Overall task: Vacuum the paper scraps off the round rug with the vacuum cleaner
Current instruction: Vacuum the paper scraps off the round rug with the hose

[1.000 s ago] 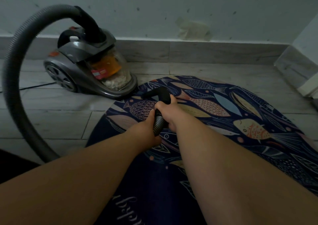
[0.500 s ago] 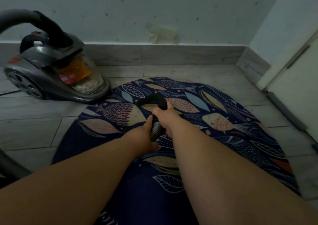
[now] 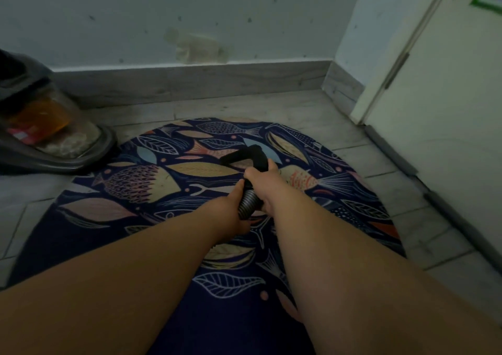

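Both fists on hose over middle of round rug (image 3: 114, 208). My right grip (image 3: 260, 185) wraps tight round black collar where ribbed hose (image 3: 247, 201) meets bent nozzle (image 3: 251, 155). My left grip (image 3: 229, 214) clenches ribs just behind, nearer me. Hose axis runs from me toward rug's far edge. Nozzle tip hooks left, toward vacuum cleaner (image 3: 51, 140) at rug's far-left rim. Right grip nearer tip, so it likely steers. No paper scraps plainly visible on rug in dim light.

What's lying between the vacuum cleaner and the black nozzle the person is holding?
In the head view, only the round rug with its fish-and-leaf pattern lies between the vacuum cleaner and the nozzle; no paper scraps show there.
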A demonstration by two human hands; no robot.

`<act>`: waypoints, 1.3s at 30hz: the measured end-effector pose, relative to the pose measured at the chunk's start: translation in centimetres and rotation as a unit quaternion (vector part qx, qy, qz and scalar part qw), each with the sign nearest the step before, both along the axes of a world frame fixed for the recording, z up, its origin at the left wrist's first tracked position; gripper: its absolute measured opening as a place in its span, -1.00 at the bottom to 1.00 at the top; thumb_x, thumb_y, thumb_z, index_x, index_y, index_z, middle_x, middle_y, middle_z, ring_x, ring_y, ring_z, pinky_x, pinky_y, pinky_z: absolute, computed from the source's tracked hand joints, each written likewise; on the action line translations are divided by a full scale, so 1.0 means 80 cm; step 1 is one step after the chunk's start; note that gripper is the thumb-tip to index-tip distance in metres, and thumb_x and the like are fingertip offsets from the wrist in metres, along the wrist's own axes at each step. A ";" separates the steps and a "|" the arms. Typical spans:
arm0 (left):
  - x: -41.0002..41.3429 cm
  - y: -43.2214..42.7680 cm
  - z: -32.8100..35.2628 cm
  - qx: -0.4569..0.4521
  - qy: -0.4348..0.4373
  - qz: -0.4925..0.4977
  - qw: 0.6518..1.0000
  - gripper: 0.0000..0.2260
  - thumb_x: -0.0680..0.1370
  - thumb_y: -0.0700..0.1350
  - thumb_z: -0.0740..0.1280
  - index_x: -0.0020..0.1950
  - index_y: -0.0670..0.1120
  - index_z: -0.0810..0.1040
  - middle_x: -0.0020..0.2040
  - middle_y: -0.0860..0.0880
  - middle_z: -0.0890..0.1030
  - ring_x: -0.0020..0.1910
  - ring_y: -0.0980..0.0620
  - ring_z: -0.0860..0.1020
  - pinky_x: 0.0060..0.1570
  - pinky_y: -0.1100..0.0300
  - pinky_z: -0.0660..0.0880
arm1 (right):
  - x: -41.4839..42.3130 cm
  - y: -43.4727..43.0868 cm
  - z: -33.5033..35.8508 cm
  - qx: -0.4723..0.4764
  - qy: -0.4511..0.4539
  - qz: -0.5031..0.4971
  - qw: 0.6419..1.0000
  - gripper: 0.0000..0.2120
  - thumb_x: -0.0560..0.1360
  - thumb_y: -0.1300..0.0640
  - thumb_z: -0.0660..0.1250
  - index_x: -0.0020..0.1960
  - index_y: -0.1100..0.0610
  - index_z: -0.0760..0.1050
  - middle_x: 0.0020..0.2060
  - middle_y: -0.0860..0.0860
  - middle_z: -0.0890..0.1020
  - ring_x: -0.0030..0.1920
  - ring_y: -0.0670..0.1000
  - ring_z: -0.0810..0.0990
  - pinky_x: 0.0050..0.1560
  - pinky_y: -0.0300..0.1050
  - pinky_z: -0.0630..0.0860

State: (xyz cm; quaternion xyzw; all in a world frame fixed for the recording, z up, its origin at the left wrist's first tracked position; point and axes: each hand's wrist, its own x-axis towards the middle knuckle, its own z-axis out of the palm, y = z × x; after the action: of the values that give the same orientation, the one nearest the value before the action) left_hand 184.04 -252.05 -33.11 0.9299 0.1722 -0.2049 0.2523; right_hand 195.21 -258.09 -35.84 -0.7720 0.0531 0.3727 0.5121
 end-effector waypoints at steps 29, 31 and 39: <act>0.100 -0.177 -0.006 -0.027 0.005 -0.142 0.990 -0.14 0.53 -0.02 0.31 0.52 0.05 -0.32 0.29 -0.19 0.48 0.19 -0.15 0.48 0.19 0.09 0.40 | 0.060 -0.217 0.018 -0.086 -0.074 -0.194 0.975 -0.19 0.59 0.05 0.28 0.61 -0.15 -0.20 0.41 0.24 0.38 0.06 0.20 0.48 0.04 0.09 0.50; 0.102 -0.182 -0.005 -0.018 0.002 -0.151 0.988 -0.15 0.53 -0.02 0.31 0.53 0.05 -0.32 0.27 -0.19 0.49 0.17 -0.15 0.48 0.18 0.09 0.42 | 0.060 -0.221 0.020 -0.098 -0.078 -0.202 0.971 -0.19 0.59 0.05 0.29 0.62 -0.13 -0.19 0.39 0.23 0.40 -0.01 0.18 0.46 0.02 0.07 0.50; 0.099 -0.175 -0.004 -0.010 0.021 -0.154 0.988 -0.15 0.54 -0.02 0.31 0.53 0.09 -0.30 0.31 -0.18 0.46 0.19 -0.13 0.48 0.11 0.15 0.39 | 0.049 -0.218 0.020 -0.062 -0.045 -0.243 0.967 -0.07 0.52 0.06 0.39 0.59 -0.22 -0.22 0.34 0.22 0.44 -0.19 0.13 0.49 0.09 0.18 0.59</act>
State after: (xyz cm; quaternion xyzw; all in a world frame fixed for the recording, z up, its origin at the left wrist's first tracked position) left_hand 191.96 -266.08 -33.44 0.9381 0.0302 -0.2629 0.2232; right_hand 199.16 -275.51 -34.22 -0.7818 0.2390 0.1984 0.5406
